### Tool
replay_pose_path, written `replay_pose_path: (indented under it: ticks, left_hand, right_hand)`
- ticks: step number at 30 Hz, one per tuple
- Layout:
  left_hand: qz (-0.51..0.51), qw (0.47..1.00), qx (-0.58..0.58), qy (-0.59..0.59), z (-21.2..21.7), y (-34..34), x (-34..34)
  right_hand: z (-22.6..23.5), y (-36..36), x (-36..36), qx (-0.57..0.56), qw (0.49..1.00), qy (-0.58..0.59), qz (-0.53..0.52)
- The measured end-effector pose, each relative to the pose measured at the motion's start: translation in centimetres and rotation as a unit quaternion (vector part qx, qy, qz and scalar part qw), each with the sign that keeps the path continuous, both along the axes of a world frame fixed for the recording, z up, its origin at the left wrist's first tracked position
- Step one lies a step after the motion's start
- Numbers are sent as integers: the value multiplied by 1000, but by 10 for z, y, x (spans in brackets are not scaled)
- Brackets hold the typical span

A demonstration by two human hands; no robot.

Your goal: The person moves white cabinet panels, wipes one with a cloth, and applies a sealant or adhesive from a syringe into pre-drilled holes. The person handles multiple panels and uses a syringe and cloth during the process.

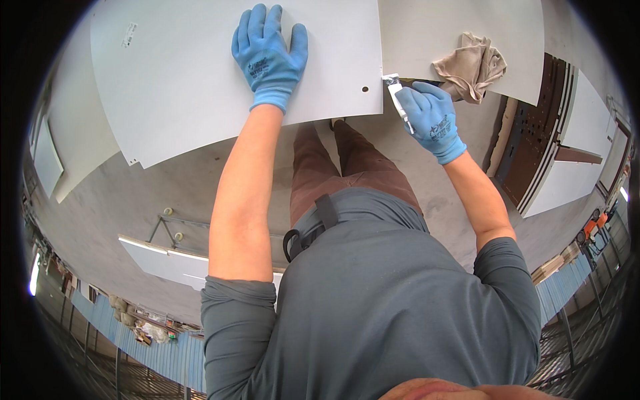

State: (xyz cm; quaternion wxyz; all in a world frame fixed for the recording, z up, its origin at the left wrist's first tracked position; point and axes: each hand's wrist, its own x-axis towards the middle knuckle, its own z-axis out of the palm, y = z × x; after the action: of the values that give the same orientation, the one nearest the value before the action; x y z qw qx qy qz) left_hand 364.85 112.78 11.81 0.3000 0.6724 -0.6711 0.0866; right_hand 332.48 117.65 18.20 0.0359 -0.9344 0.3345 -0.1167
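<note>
My left hand [270,53], in a blue glove, lies flat with fingers spread on a large white panel [180,87]. My right hand [432,119], also in a blue glove, grips a small scraper-like tool [395,91] with a white and dark body. The tool's tip touches the near right corner of the white panel, by a small round hole [365,89] in it. A second white panel [433,33] lies right of the first, with a narrow gap between them.
A crumpled beige cloth [473,67] rests on the second panel. Dark brown boards with drilled holes [533,147] and more white boards stack at the right. A white board on a metal stand [167,257] sits on the grey floor at lower left.
</note>
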Motion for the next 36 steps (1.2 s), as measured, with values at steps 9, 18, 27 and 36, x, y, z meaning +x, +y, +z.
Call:
replay_pose_path:
  ticks: [9, 18, 27, 36]
  left_hand:
    - [9, 1000, 8, 0, -1, 1, -2]
    - [7, 1000, 10, -4, -2, 1, 0]
    - [27, 998, 50, 18, 11, 8, -9]
    - [39, 996, 76, 29, 20, 8, -11]
  right_hand:
    - [-2, -12, 7, -16, 999, 24, -13]
    - [8, -6, 5, -1, 1000, 29, -2]
    - [3, -11, 11, 18, 998, 47, -23]
    - [8, -8, 5, 1, 1000, 18, -17]
